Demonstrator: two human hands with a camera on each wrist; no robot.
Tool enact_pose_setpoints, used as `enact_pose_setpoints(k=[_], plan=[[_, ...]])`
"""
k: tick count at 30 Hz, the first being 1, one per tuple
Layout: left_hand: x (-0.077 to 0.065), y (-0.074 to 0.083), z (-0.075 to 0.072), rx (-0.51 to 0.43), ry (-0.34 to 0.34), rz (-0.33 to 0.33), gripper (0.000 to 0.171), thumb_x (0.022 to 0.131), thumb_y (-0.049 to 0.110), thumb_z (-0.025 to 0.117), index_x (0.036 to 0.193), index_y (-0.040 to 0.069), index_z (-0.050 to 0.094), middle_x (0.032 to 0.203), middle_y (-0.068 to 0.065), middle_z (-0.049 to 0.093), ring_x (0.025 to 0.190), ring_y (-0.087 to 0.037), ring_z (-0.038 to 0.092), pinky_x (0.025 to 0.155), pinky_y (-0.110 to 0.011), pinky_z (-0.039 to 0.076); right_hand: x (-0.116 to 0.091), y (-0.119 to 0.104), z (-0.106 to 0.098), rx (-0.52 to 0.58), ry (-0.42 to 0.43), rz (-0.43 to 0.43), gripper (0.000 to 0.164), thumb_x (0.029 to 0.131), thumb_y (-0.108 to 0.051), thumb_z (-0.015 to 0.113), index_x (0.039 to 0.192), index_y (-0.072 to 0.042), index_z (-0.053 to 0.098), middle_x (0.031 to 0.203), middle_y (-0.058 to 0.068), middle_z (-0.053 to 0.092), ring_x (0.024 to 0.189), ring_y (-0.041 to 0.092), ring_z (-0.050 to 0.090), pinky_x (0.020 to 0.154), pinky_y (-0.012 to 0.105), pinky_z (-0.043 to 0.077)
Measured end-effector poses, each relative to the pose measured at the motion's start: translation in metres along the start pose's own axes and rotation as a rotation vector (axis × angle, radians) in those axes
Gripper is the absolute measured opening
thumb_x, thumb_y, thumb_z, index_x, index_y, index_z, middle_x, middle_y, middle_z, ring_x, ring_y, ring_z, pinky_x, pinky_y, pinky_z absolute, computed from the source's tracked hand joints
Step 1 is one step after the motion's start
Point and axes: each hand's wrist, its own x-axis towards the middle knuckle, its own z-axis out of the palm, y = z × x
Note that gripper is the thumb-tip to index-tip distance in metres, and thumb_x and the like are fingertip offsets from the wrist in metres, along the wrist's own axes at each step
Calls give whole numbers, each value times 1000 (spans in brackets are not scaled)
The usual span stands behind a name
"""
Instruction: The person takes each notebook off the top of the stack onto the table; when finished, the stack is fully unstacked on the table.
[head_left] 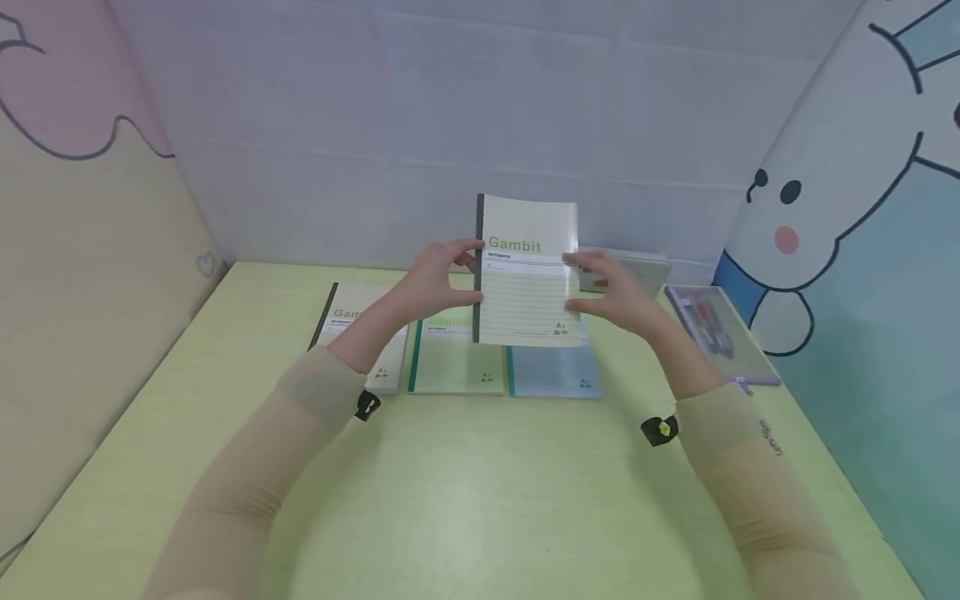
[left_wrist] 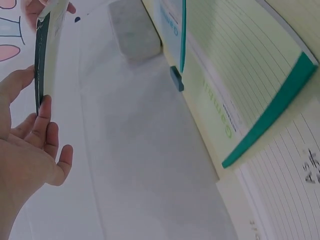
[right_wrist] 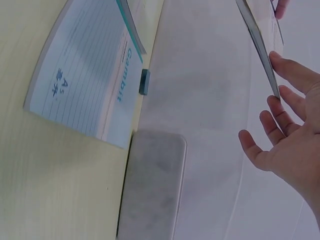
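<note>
Above tbl point(head_left: 450, 492), L fingers point(head_left: 459, 247) & R fingers point(head_left: 587, 260) pinch dark-spined notebk point(head_left: 527, 304).

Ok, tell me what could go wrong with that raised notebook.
The left hand and right hand pinch the raised notebook only at its side edges, so it might slip.

If dropped, it could knock the green notebook or blue notebook below askew.

Reaching farther back might bump the gray case.
</note>
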Motion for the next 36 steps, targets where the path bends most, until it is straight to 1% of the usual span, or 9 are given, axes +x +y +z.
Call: enact_pose_setpoints(k=[6, 8, 14, 20, 23, 27, 30, 33, 36], plan=[[17, 16, 29, -8, -6, 17, 77, 80, 27, 76, 145, 13, 36, 111, 1, 61, 123, -21, 43, 111, -44, 24, -18, 20, -23, -11, -19, 77, 70, 81, -17, 75, 142, -9, 41, 142, 13, 35, 126, 36, 36, 102, 56, 33], [23, 22, 40, -32, -12, 21, 78, 80, 27, 76, 145, 13, 35, 113, 1, 61, 125, -21, 42, 112, -44, 22, -27, 28, -30, -14, -19, 104, 71, 82, -19, 74, 143, -10, 40, 143, 13, 34, 126, 36, 35, 103, 57, 32], [41, 37, 76, -98, -25, 34, 79, 79, 25, 77, 145, 13, 35, 116, 1, 63, 126, -20, 42, 110, -41, 28, -52, 51, -50, -87, 10, 182, 71, 82, -28, 74, 144, -17, 40, 144, 12, 35, 122, 37, 38, 97, 57, 37], [52, 51, 112, -129, -57, -3, 80, 79, 27, 77, 146, 16, 34, 120, 2, 61, 133, -22, 33, 111, -45, 25, -71, 65, -65, -157, -11, 274, 74, 84, -41, 70, 146, -16, 37, 142, 18, 35, 120, 43, 41, 94, 62, 37], [57, 55, 131, -131, -58, -21, 79, 79, 29, 77, 146, 17, 35, 121, 3, 61, 133, -23, 32, 110, -47, 24, -80, 73, -70, -176, -24, 295, 74, 84, -41, 69, 145, -14, 37, 139, 19, 36, 121, 45, 38, 95, 64, 34], [65, 59, 155, -104, -54, -42, 79, 79, 30, 77, 145, 19, 35, 120, 5, 61, 132, -23, 35, 109, -48, 23, -88, 88, -75, -224, -30, 305, 74, 84, -41, 69, 144, -11, 39, 135, 20, 39, 117, 43, 39, 91, 63, 35], [70, 61, 171, -74, -53, -57, 79, 79, 31, 76, 145, 19, 35, 119, 6, 61, 131, -24, 35, 109, -49, 23, -92, 98, -77, -253, -46, 303, 75, 84, -40, 70, 143, -7, 39, 137, 23, 38, 115, 42, 39, 89, 63, 35], [72, 63, 187, -17, -61, -67, 79, 78, 33, 77, 145, 19, 36, 118, 8, 61, 128, -23, 37, 106, -46, 26, -95, 108, -76, -243, -64, 307, 74, 84, -38, 70, 143, -5, 39, 143, 26, 34, 119, 44, 38, 91, 65, 33], [72, 65, 199, 61, -92, -70, 80, 77, 35, 77, 144, 18, 37, 117, 9, 60, 123, -21, 40, 100, -40, 31, -99, 121, -72, -206, -72, 326, 74, 83, -36, 71, 142, -4, 39, 146, 28, 30, 122, 47, 36, 93, 67, 31]])
